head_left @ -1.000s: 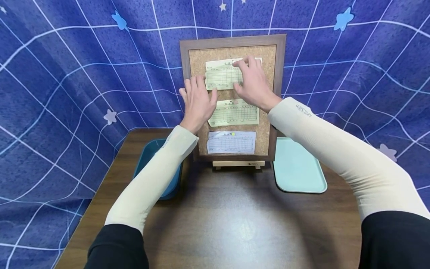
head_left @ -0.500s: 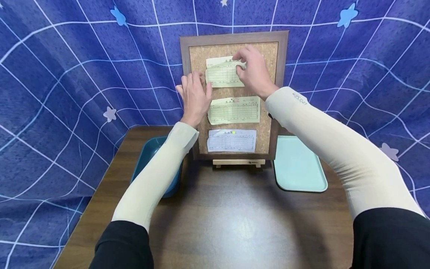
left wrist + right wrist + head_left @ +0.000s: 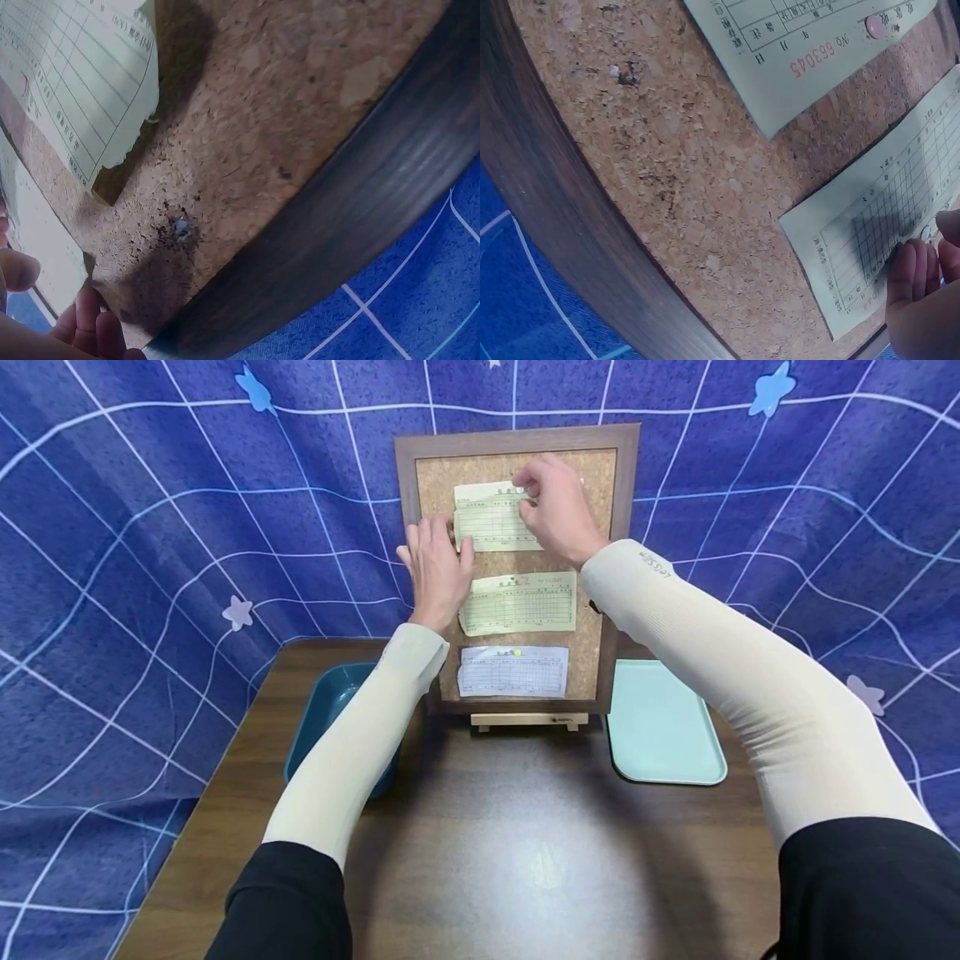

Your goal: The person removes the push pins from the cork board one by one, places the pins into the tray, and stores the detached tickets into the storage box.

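Observation:
A pale green printed slip (image 3: 487, 518) sits at the top of a cork board (image 3: 592, 635) that stands upright. My right hand (image 3: 561, 510) is at its upper edge, thumb and fingertips pinching a small whitish thumbtack (image 3: 927, 233). My left hand (image 3: 437, 564) rests at the slip's left edge with fingers extended; in the left wrist view its fingertips (image 3: 87, 304) lie right by the slip's corner. Below hang a second green slip (image 3: 517, 606) with a pink thumbtack (image 3: 874, 27) and a bluish slip (image 3: 513, 675) with a yellow thumbtack (image 3: 517, 652).
The board's dark wooden frame (image 3: 517, 441) stands on a small wooden easel (image 3: 528, 719) on the brown table (image 3: 525, 827). A blue bin (image 3: 315, 710) is to the left, partly behind my left sleeve. To the right lies a mint tray (image 3: 663, 735). A blue curtain (image 3: 187, 527) hangs behind.
My right thumb and fingers have come together near the top slip's upper edge. The left hand has shifted slightly left and stays at that slip's left edge.

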The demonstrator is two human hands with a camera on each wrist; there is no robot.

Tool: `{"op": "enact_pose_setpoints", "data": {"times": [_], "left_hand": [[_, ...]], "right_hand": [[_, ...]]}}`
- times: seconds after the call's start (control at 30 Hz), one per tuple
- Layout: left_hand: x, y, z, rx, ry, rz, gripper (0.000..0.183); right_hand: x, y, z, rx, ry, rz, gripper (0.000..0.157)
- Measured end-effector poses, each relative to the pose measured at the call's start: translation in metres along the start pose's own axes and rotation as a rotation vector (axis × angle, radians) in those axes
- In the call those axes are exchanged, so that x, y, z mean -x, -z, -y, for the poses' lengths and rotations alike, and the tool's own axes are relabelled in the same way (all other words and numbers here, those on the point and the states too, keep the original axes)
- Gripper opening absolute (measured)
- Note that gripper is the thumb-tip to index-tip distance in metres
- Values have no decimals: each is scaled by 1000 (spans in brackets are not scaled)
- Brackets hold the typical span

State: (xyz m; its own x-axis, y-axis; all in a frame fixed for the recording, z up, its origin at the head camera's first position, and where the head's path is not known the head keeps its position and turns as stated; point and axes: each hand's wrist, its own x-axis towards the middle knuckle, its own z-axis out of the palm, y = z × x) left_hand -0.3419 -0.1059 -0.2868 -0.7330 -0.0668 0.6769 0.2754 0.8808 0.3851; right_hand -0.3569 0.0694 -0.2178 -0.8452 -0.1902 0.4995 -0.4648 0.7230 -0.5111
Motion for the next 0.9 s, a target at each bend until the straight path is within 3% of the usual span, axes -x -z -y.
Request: {"op": "enact_pose_setpoints", "data": {"times": [0.33, 0.67, 0.9], "left_hand": [[-14, 2, -3, 8, -5, -6, 27], [-17, 8, -3, 36, -11, -17, 19], [-17, 11, -6, 45, -17, -6, 18]], "right_hand": [[-6, -4, 3, 35, 22, -35, 21], [-14, -7, 11, 90, -73, 5, 24], [-16, -6, 11, 132, -85, -9, 22]]}}
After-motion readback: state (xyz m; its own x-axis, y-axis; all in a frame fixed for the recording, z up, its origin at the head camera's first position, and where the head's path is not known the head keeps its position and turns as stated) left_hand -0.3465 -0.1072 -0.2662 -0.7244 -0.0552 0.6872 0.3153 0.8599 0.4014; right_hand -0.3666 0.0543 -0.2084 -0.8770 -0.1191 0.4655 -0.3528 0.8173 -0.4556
